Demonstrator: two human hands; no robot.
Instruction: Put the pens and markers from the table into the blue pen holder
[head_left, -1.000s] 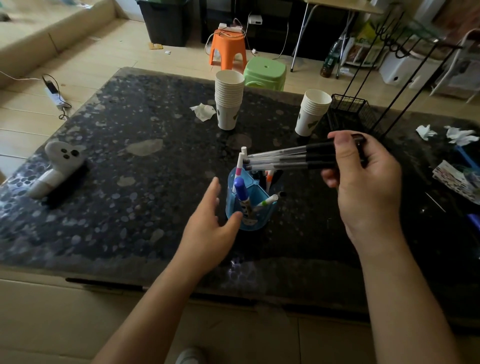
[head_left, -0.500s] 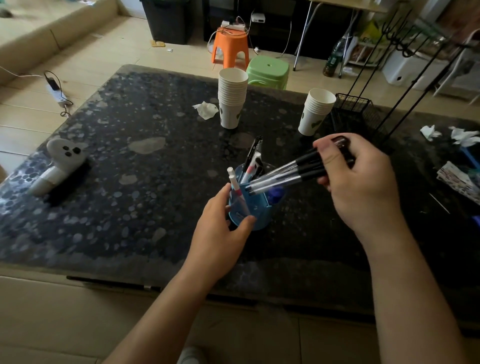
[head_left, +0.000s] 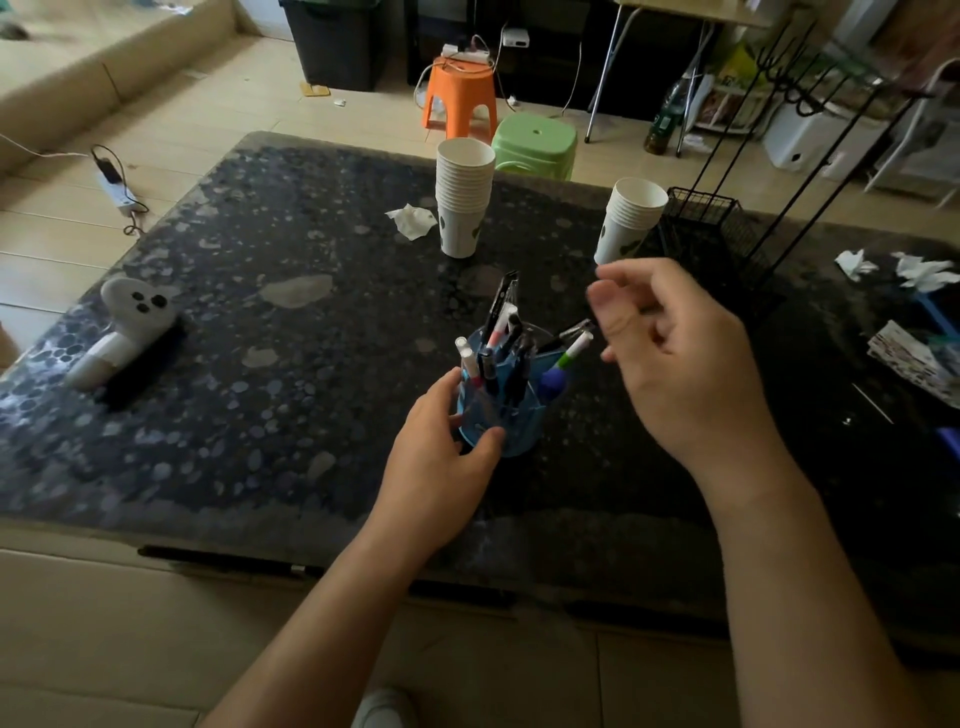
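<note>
The blue pen holder (head_left: 519, 415) stands near the front middle of the dark speckled table (head_left: 260, 364). Several pens and markers (head_left: 506, 338) stick out of it, among them a green-tipped marker (head_left: 571, 353) leaning right. My left hand (head_left: 441, 457) wraps the holder's left side and steadies it. My right hand (head_left: 680, 364) hovers just right of the holder and above it, fingers loosely apart, holding nothing.
Two stacks of paper cups (head_left: 464, 200) (head_left: 628, 221) stand behind the holder. A black wire basket (head_left: 711, 228) with tall rods is at the back right. A white ghost-shaped gadget (head_left: 124, 332) lies at the left, crumpled tissues (head_left: 919, 270) and papers (head_left: 904, 358) at the right.
My right hand has dropped its bundle of black pens into the holder and let go, pulling back to the right. My left hand closed around the holder.
</note>
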